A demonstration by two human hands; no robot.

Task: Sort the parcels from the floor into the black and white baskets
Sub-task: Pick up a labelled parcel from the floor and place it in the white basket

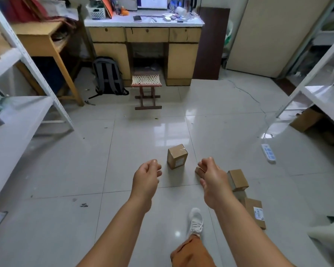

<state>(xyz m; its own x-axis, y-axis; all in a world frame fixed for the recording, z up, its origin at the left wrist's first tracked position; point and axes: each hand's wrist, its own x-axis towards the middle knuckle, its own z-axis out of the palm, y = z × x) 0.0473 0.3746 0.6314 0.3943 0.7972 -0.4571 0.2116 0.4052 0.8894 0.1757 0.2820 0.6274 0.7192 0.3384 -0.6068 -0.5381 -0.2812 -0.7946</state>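
A small brown cardboard parcel (177, 156) stands upright on the tiled floor, just beyond and between my two hands. My left hand (147, 177) hovers to its left with fingers loosely curled, holding nothing. My right hand (210, 174) hovers to the parcel's right, fingers also loosely curled and empty. Behind my right hand lies a second brown parcel (237, 179). A flat parcel with a white label (255, 212) lies nearer me at the right. No black or white basket is in view.
A white power strip (268, 152) with its cable lies on the floor at right. A small folding stool (147, 91) and grey backpack (108, 76) stand before the desk (143, 22). White shelving flanks both sides. My foot in a white shoe (196, 221) is below.
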